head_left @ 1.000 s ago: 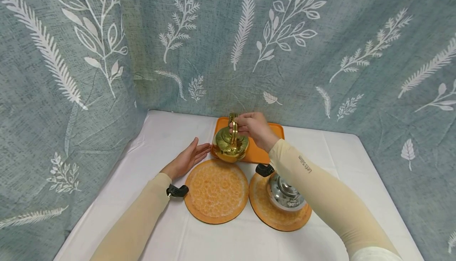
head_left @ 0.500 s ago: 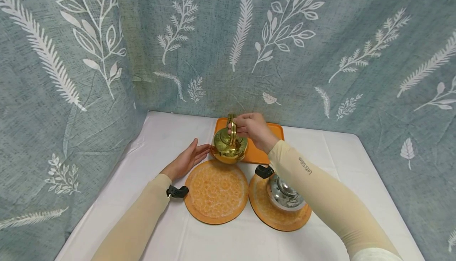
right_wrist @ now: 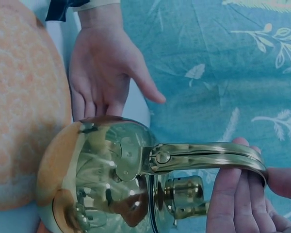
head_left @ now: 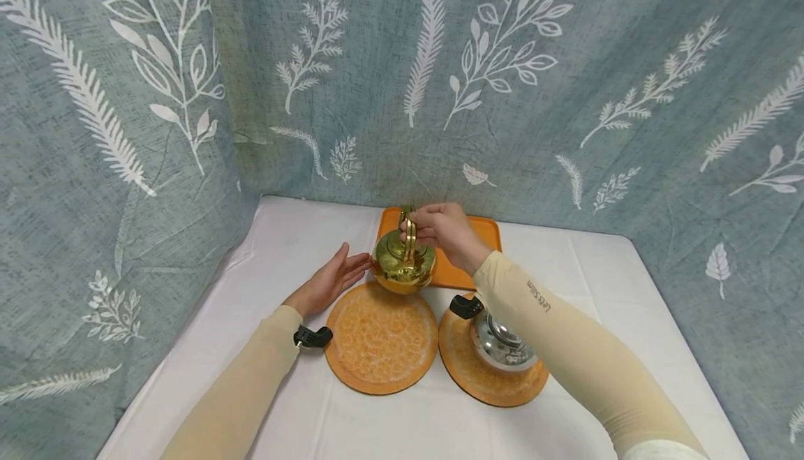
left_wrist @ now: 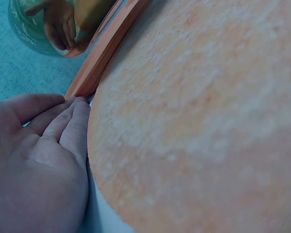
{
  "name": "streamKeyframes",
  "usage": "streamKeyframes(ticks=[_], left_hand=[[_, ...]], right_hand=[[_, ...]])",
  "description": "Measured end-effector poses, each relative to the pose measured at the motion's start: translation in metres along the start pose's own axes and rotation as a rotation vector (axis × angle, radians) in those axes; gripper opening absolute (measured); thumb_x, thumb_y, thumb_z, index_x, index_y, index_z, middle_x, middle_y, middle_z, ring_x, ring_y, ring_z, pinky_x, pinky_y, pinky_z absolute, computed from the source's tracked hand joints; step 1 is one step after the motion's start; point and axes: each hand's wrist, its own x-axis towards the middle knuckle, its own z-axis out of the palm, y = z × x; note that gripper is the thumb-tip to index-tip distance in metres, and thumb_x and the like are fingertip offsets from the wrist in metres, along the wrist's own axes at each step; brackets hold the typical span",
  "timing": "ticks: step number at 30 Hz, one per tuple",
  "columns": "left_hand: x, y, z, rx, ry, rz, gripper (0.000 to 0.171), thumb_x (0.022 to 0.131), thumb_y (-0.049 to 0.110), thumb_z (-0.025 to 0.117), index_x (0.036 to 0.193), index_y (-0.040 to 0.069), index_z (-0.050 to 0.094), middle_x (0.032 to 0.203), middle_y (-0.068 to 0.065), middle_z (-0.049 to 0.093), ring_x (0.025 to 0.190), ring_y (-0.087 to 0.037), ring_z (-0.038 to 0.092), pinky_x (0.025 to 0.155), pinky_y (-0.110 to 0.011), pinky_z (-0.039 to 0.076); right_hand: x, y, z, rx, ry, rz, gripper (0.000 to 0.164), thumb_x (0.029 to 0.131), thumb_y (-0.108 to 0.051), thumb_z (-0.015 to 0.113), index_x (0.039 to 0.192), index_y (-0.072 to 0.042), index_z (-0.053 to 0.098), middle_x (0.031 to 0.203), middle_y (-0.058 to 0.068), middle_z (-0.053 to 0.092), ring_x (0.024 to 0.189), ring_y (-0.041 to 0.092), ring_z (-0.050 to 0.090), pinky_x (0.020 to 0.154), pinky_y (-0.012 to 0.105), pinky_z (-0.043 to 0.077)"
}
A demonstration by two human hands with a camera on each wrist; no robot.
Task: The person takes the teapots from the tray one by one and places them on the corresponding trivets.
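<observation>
A shiny gold kettle point(head_left: 402, 270) with an arched handle point(right_wrist: 208, 154) is held up in the head view, over the near left part of an orange tray point(head_left: 453, 273). My right hand point(head_left: 447, 233) grips that handle from the right, thumb and fingers around it in the right wrist view. The kettle's lower edge overlaps the far rim of the left orange round mat point(head_left: 382, 341); whether it touches I cannot tell. My left hand point(head_left: 329, 282) lies left of the kettle with fingers straight. In the left wrist view its fingertips point(left_wrist: 80, 101) meet the tray's edge point(left_wrist: 106, 48).
A second orange round mat point(head_left: 493, 391) lies to the right, bearing a lidded silver pot point(head_left: 496, 348) partly hidden by my right forearm. A white cloth point(head_left: 402, 432) covers the table. Blue-green leaf-patterned curtains point(head_left: 377, 97) stand behind and at both sides.
The kettle and my right hand have come slightly down the head view, toward the left mat, with a small shift left. My left hand has stayed put.
</observation>
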Motion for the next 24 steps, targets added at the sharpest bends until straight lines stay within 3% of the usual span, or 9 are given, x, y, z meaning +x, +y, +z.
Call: streamKeyframes(ticks=[12, 17, 20, 24], left_hand=[[0.000, 0.001, -0.002, 0.001, 0.001, -0.011, 0.097, 0.113, 0.071, 0.018, 0.170, -0.007, 0.013, 0.178, -0.025, 0.014, 0.165, -0.035, 0.014, 0.135, -0.040, 0.018], [-0.001, 0.000, -0.002, 0.000, 0.003, -0.012, 0.095, 0.114, 0.068, 0.015, 0.170, -0.009, 0.010, 0.177, -0.027, 0.010, 0.165, -0.038, 0.013, 0.135, -0.042, 0.016], [-0.001, 0.000, -0.002, -0.001, 0.008, -0.015, 0.092, 0.115, 0.064, 0.013, 0.170, -0.009, 0.010, 0.177, -0.027, 0.010, 0.164, -0.038, 0.013, 0.135, -0.042, 0.016], [-0.002, -0.001, -0.002, 0.002, 0.008, -0.012, 0.089, 0.116, 0.062, 0.011, 0.170, -0.009, 0.010, 0.177, -0.027, 0.011, 0.164, -0.037, 0.014, 0.135, -0.042, 0.016]], right_hand=[[-0.004, 0.004, 0.005, -0.024, -0.003, -0.006, 0.038, 0.111, -0.007, 0.062, 0.141, 0.017, 0.060, 0.103, 0.015, 0.080, 0.084, 0.016, 0.078, 0.103, 0.048, 0.061], [-0.008, 0.004, 0.009, -0.037, -0.013, -0.013, 0.034, 0.110, -0.007, 0.063, 0.136, 0.016, 0.065, 0.105, 0.015, 0.079, 0.084, 0.017, 0.078, 0.091, 0.038, 0.066], [-0.010, 0.003, 0.011, -0.045, -0.016, -0.015, 0.034, 0.110, -0.008, 0.064, 0.135, 0.015, 0.067, 0.108, 0.016, 0.079, 0.084, 0.017, 0.077, 0.087, 0.035, 0.067], [-0.013, 0.003, 0.013, -0.046, -0.022, -0.009, 0.034, 0.110, -0.008, 0.064, 0.136, 0.013, 0.067, 0.118, 0.024, 0.076, 0.085, 0.018, 0.078, 0.092, 0.038, 0.066]])
